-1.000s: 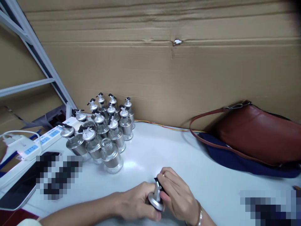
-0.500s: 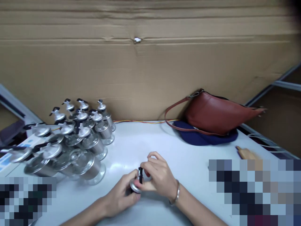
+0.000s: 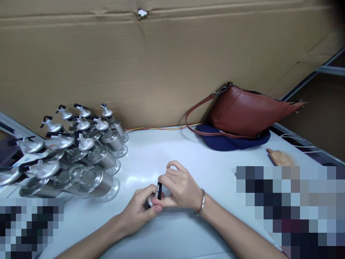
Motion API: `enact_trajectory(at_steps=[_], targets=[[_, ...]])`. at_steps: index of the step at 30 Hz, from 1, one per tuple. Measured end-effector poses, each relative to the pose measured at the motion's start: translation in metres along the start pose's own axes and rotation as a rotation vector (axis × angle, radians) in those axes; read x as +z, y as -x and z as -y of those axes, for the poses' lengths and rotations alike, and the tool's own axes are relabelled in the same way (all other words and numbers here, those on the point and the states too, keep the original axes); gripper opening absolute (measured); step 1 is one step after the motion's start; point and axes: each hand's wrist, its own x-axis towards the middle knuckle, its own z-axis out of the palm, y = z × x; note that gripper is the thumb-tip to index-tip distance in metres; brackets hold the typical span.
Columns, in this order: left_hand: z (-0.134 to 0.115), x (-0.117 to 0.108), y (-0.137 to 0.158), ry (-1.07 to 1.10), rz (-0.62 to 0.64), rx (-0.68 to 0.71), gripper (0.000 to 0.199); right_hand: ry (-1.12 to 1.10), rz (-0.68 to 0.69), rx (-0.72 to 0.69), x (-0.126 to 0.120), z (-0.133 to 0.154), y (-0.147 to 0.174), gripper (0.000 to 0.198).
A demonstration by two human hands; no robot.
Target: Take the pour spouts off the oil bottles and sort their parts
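My left hand [image 3: 138,210] is closed around a small silver dispenser lid [image 3: 150,200], held above the table's near middle. A black lever [image 3: 159,190] stands up from it, like the levers on the lidded jars. The thumb and index finger of my right hand [image 3: 180,189] pinch the lid at this lever, and its other fingers are curled. My fingers cover most of the lid. To the left stand several glass-and-steel dispenser jars [image 3: 115,139], most with silver spouted tops and black levers. The front jar [image 3: 106,183] nearest my left hand has an open glass neck.
A cardboard wall [image 3: 151,72] closes off the back of the white table [image 3: 151,147]. At the back right, a brown leather bag [image 3: 242,111] rests on a dark blue cap [image 3: 223,144]. A small wooden board [image 3: 281,157] lies at right, beside a blurred-out area.
The lid has turned in my hands, its silver face now tipped more to the side. My head view has shifted down and slightly right. Both hands keep hold of the lid.
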Motion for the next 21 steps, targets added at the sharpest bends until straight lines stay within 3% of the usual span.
enact_trajectory(at_steps=[6, 14, 19, 21], targets=[[-0.001, 0.003, 0.002, -0.064, 0.010, -0.066, 0.042, 0.044, 0.148, -0.014, 0.001, -0.003, 0.001, 0.056], [-0.004, 0.007, 0.004, -0.146, 0.078, -0.025, 0.039, 0.122, 0.067, -0.133, -0.004, -0.001, 0.000, 0.060], [-0.009, 0.009, 0.007, -0.299, 0.185, 0.062, 0.031, -0.140, -0.058, 0.041, -0.006, 0.007, 0.000, 0.058], [-0.010, 0.008, 0.009, -0.306, 0.190, 0.101, 0.030, -0.173, -0.055, 0.050, -0.006, 0.010, 0.000, 0.054]])
